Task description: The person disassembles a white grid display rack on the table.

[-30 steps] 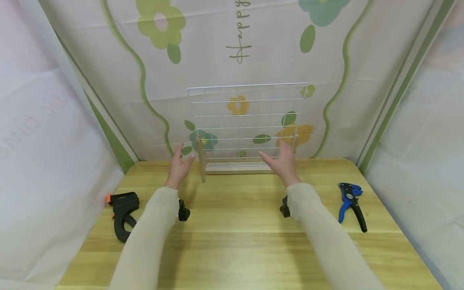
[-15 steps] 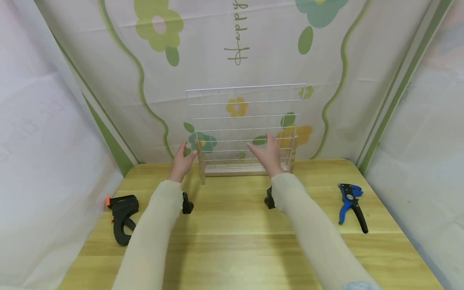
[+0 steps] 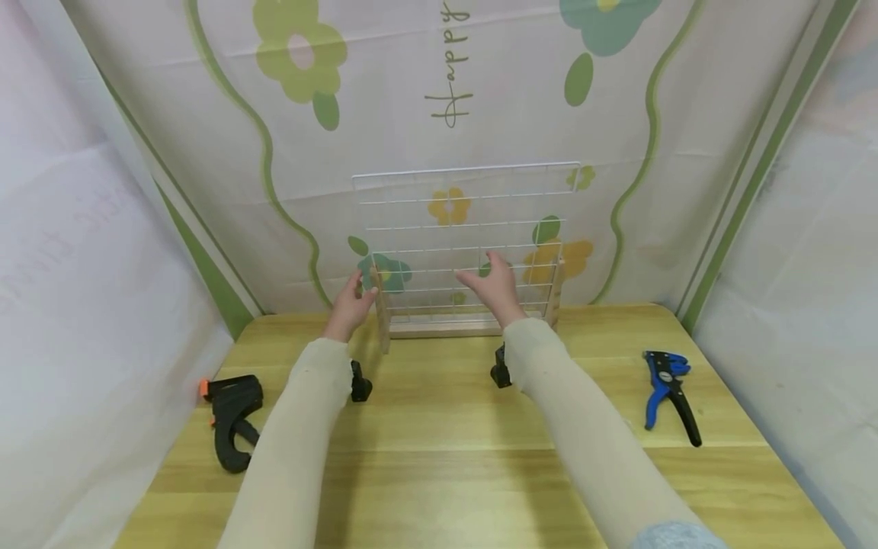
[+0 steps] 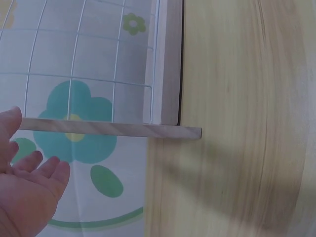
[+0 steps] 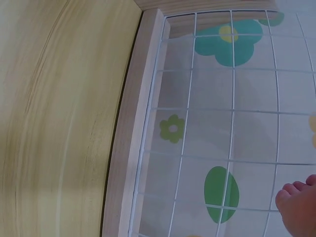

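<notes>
A white wire grid rack (image 3: pixel 466 165) with a wooden base bar (image 3: pixel 439 330) and wooden side posts stands upright at the back of the table. My left hand (image 3: pixel 350 311) is beside the left wooden post (image 4: pixel 108 128), fingers spread and holding nothing; whether the thumb touches the post, I cannot tell. My right hand (image 3: pixel 499 290) hovers in front of the grid, right of its middle, thumb and fingers apart with nothing between them. Only a small part of the right hand shows at the lower right of the right wrist view.
On the table's left lies a black clamp (image 3: pixel 233 415) with orange tips. A blue and black wire stripper (image 3: pixel 665 393) lies to the right. Flower-printed cloth (image 3: pixel 309 191) hangs close behind the rack, and white cloth walls flank the wooden table (image 3: pixel 439 457).
My right hand has moved left, from the rack's right post toward its middle. The left hand has shifted slightly right, closer to the left post. The rack stays in place.
</notes>
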A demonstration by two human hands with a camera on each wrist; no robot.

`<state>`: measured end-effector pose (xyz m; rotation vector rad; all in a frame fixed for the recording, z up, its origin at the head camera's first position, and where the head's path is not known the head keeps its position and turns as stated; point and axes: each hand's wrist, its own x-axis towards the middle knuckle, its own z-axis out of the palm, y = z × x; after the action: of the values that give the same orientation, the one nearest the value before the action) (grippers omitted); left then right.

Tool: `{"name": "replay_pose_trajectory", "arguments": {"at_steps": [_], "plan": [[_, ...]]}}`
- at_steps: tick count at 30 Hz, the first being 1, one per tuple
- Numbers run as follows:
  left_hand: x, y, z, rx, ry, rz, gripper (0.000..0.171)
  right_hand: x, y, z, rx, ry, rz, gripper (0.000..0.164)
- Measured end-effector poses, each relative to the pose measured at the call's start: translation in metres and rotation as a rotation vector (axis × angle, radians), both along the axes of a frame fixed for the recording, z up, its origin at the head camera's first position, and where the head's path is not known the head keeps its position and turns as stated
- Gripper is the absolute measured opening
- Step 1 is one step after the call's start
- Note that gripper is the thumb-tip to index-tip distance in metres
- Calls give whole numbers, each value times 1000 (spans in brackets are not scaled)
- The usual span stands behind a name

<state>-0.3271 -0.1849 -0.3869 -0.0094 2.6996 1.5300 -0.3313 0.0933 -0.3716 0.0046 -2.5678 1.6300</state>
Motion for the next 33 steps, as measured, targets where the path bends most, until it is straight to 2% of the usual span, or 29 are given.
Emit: {"name": "replay_pose_trajectory", "arguments": {"at_steps": [6, 14, 21, 28, 33], "plan": [[-7, 7, 0, -8, -12, -1, 63, -2, -3, 3, 9, -62, 32, 93], [-12, 8, -2, 15, -20, -3, 64, -1, -7, 2, -15, -64, 28, 94], [-15, 6, 5, 30, -11, -4, 61, -3, -10, 1, -36, -42, 37, 93], [-17, 10, 8, -21, -18, -19, 60, -6, -12, -1, -48, -40, 8, 90], [-18, 15, 3, 50, -33, -3, 59, -8, -14, -3, -48, -32, -8, 89]]}}
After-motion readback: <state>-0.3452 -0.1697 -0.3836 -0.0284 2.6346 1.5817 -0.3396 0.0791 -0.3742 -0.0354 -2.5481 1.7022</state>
